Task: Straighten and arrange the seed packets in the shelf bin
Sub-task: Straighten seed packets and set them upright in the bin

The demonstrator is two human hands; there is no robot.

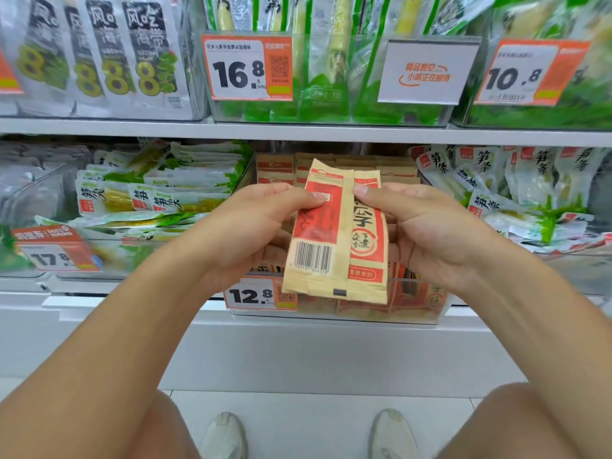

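Observation:
I hold a small stack of tan and red seed packets upright in front of the lower shelf. My left hand grips the stack's left edge, thumb on the barcode side of the front packet. My right hand grips the right edge, thumb on top. Behind the stack sits the clear shelf bin, with more of the same packets standing in rows at its back. A 12.8 price tag hangs on the bin's front.
Bins of green and white bamboo-shoot packets flank the seed bin on the left and right. An upper shelf carries more bagged goods. My knees and white shoes are on the floor below.

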